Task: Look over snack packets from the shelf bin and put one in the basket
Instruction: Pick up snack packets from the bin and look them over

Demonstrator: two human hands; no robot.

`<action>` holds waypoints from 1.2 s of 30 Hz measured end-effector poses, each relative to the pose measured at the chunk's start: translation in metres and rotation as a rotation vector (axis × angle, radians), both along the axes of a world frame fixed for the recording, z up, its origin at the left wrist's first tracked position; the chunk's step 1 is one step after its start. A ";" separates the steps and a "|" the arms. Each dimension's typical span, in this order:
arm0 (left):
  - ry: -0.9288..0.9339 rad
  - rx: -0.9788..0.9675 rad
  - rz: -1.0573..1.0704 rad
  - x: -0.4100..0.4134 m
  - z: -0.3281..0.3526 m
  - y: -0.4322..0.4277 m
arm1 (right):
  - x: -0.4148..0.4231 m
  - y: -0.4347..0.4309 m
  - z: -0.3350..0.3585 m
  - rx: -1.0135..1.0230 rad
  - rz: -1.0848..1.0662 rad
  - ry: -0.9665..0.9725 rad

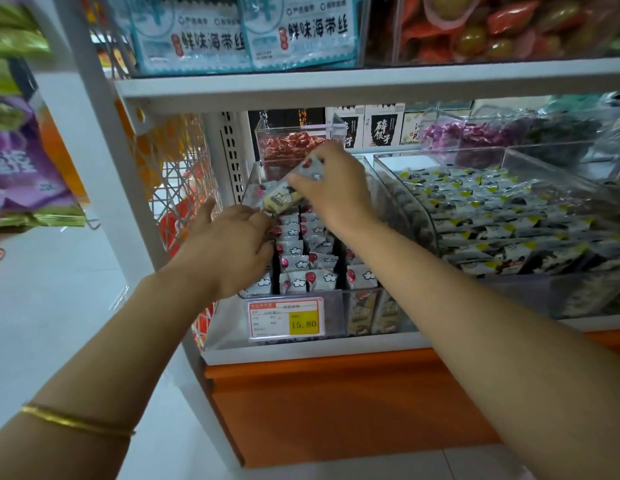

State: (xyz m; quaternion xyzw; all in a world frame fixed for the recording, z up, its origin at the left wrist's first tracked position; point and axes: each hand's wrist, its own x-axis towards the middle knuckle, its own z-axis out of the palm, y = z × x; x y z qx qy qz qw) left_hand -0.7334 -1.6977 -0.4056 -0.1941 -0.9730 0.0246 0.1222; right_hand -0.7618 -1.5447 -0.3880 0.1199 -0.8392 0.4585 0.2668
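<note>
Right hand [336, 192] pinches a snack packet [309, 169] — silvery-white, red-spotted, tilted.

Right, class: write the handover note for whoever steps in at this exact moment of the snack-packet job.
Left hand: fingers at the lower end of the lifted packets; whether they grip is unclear.
Right hand: fingers curled round those packets, above the shelf bin.
Other packets stand in rows inside the bin.
Done: packets are out of the bin for a look.
Left: choose one, return the rest, put the chosen one in the basket, which is out of view.
</note>
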 end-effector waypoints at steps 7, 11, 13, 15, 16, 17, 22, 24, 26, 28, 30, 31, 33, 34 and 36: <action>0.117 0.327 -0.001 0.025 -0.024 -0.017 | -0.041 -0.021 -0.003 0.469 0.223 -0.145; 0.011 0.412 0.018 0.025 -0.032 -0.020 | -0.046 -0.028 -0.012 0.714 0.277 -0.198; 0.006 0.451 0.000 0.023 -0.030 -0.018 | -0.048 -0.029 -0.013 0.871 0.279 -0.218; -0.002 0.484 -0.018 0.021 -0.030 -0.019 | -0.052 -0.028 -0.007 0.903 0.303 -0.257; -0.003 0.498 -0.029 0.021 -0.030 -0.019 | -0.056 -0.028 -0.003 0.867 0.318 -0.276; -0.002 0.514 -0.038 0.021 -0.030 -0.019 | -0.059 -0.028 0.000 0.796 0.317 -0.282; -0.025 0.594 -0.059 0.020 -0.027 -0.019 | -0.080 -0.028 0.004 0.644 0.157 -0.164; -0.043 0.605 -0.060 0.019 -0.026 -0.019 | -0.086 -0.032 -0.002 0.731 0.121 -0.160; -0.053 0.608 -0.053 0.019 -0.026 -0.019 | -0.089 -0.038 -0.010 0.818 0.082 -0.180; -0.061 0.607 -0.052 0.019 -0.026 -0.018 | -0.091 -0.042 -0.014 0.861 0.046 -0.175; -0.067 0.612 -0.053 0.020 -0.026 -0.018 | -0.090 -0.043 -0.010 0.773 0.079 -0.180; -0.065 0.614 -0.056 0.020 -0.026 -0.019 | -0.087 -0.043 -0.005 0.667 0.109 -0.181; -0.049 0.615 -0.062 0.020 -0.026 -0.019 | -0.077 -0.039 0.007 0.426 0.132 -0.153; -0.037 0.617 -0.064 0.020 -0.026 -0.019 | -0.070 -0.036 0.012 0.327 0.116 -0.116; 0.011 0.632 -0.061 0.021 -0.026 -0.018 | -0.053 -0.026 0.016 0.169 0.065 -0.041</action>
